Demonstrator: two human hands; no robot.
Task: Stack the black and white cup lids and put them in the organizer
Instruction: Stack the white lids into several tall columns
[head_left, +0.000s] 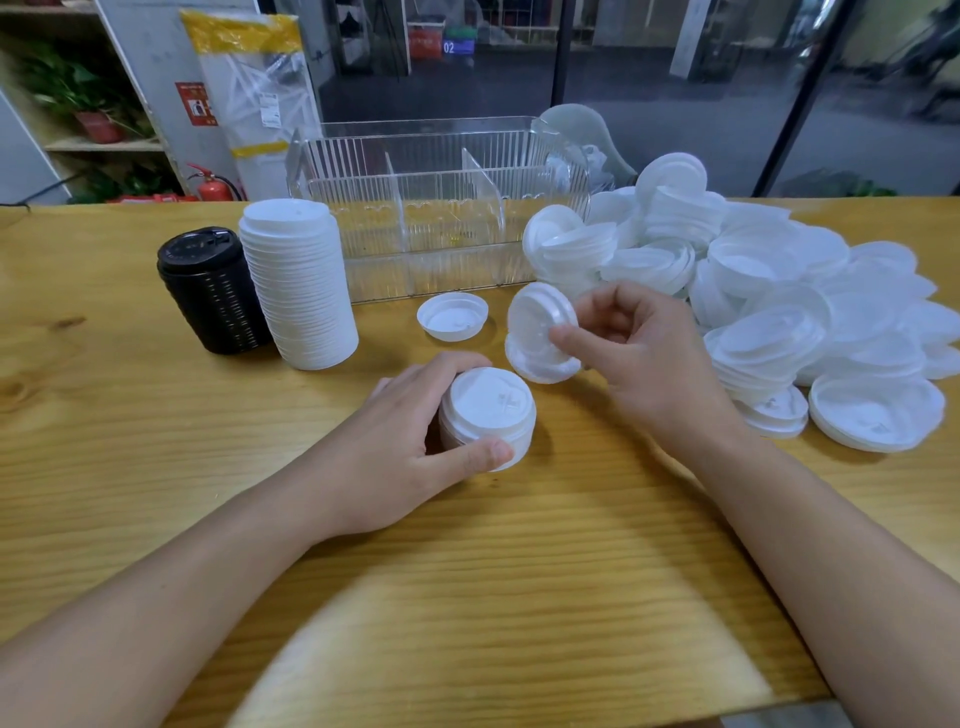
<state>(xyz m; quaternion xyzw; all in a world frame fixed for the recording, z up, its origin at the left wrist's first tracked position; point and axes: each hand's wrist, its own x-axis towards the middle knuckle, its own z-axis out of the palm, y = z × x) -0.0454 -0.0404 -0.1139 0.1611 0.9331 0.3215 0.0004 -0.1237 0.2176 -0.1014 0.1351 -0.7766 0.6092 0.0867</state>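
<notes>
While left hand (410, 441) cups short stack of white plastic cup lids (488, 415) on wooden table (519, 545), right hand (639, 343) pinches few tilted white lids (543, 332) by rim. Likely light, thin, flexible, slippery; grip rims. Clear ribbed organizer (441, 208) behind.

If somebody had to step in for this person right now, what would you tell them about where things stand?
Left hand grips a short stack of white lids on the table.
Right hand pinches a tilted white lid above another lid lying there.
Done: tall white stack and black stack stand left of the clear organizer, which appears to hold no lids yet.
Left: stack the loose pile on the right and the upturned lid, then load every stack.
</notes>
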